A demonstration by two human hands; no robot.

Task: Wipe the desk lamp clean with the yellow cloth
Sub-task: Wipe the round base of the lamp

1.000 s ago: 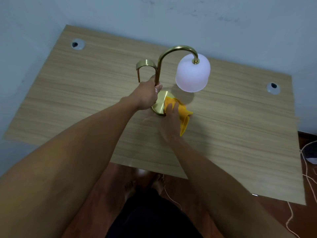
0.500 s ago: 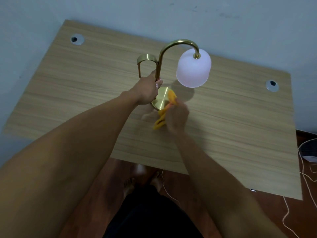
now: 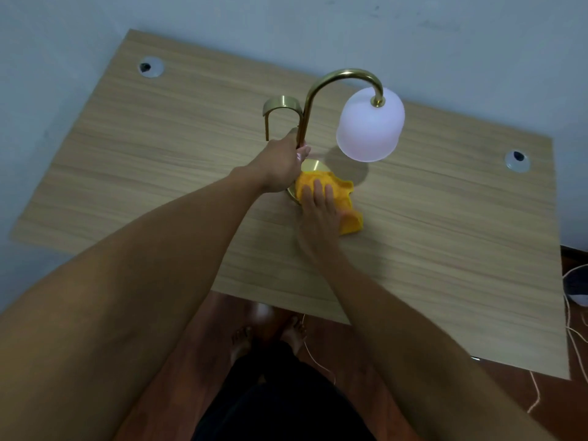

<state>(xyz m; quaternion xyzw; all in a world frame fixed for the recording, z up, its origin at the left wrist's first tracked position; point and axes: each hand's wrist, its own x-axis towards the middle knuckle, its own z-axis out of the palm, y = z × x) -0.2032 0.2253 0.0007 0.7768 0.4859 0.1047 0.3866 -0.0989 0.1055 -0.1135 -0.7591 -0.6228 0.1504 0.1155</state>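
single head-worn wide-angle view, looking forward and steeply down from close above onto a wooden desk (image 3: 445, 249), forearms reaching in from the bottom edge.

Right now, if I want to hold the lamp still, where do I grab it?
Grab the thin gold stem low down, just above the round base, coming from the left as the left hand does. The stem is slim enough to close a hand around, and the left side is clear of the hanging white shade and the yellow cloth.
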